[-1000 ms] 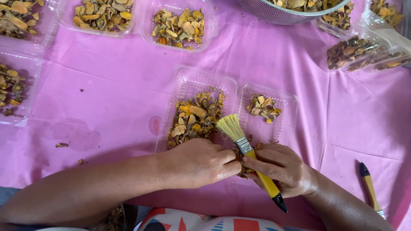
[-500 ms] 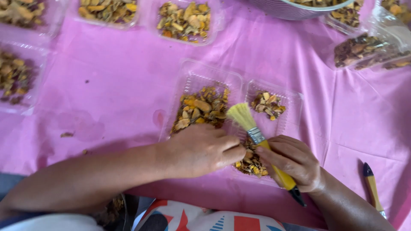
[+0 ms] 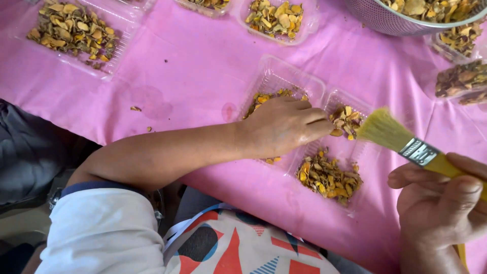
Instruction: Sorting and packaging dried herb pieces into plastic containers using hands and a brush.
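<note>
Head view: at the centre of the frame the left hand (image 3: 284, 124) lies palm down on a clear divided tray (image 3: 324, 89), fingers together, fingertips touching dried yellow slices (image 3: 345, 121) in the small compartment (holding nothing visible). At lower right the right hand (image 3: 441, 203) is clamped on a yellow-handled brush (image 3: 406, 144), bristles just right of those slices, over the pink cloth (image 3: 193, 66).

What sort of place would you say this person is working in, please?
Probably a small hand-sorting or packing table for dried plant slices: clear trays of yellow-brown chips on a pink cloth, a metal colander, and a brush in the right hand.
</note>
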